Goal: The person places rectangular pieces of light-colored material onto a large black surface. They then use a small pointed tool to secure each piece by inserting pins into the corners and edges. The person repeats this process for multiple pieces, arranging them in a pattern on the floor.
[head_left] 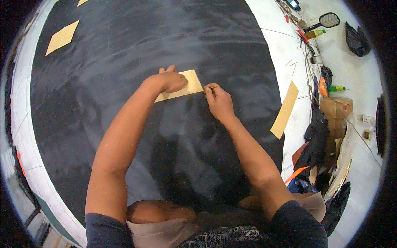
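Note:
A tan card piece with straight edges (191, 84) lies flat on a large sheet of black fabric (198, 136). My left hand (171, 80) rests across this card with its fingers spread, pressing it from above and covering its left part. Just past the card's right edge, my right hand (219, 101) pinches a thin, tan pencil-like stick (213, 87) between thumb and fingers. One end of the stick points at the card's lower right corner. Whether its tip touches the fabric is too small to tell.
Another tan card (62, 37) lies on the fabric at the far left, and a long one (285, 110) straddles its right edge. A white surface (281, 45) borders the fabric. Along the right are a mesh racket (329, 20), bottles, a cardboard box (336, 108) and dark scraps.

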Tool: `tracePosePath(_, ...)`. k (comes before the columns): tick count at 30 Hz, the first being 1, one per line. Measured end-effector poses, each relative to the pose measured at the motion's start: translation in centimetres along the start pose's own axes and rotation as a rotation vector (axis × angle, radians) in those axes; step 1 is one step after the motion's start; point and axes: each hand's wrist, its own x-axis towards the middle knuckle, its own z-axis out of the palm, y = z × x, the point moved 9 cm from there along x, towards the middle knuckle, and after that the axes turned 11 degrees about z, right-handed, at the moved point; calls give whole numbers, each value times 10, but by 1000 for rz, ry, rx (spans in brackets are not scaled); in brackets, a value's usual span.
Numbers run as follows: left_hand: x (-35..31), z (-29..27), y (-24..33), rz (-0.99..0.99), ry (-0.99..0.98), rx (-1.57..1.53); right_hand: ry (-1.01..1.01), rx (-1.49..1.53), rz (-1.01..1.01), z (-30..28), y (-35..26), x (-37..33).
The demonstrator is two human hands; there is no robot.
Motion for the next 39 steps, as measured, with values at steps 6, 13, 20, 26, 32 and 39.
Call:
tracePosePath(6, -12, 5, -3, -102, 139, -169, 64, 370, 187, -35, 31, 2)
tracePosePath(13, -41, 17, 28, -276, 477, 55, 146, 239, 80, -58, 71, -59)
tracePosePath(20, 7, 61, 45, -288, 483, -656, 21, -87, -204, 4, -4, -109)
tracePosePath(26, 29, 51, 75, -59, 623, -550, 284, -452, -204, -5, 34, -81)
tracePosePath(32, 21, 24, 110, -174, 404, -370, 231, -413, -264, -42, 56, -35)
tracePosePath(39, 8, -5, 76, -168, 596, -130, 299, -475, -298, -40, 49, -8)
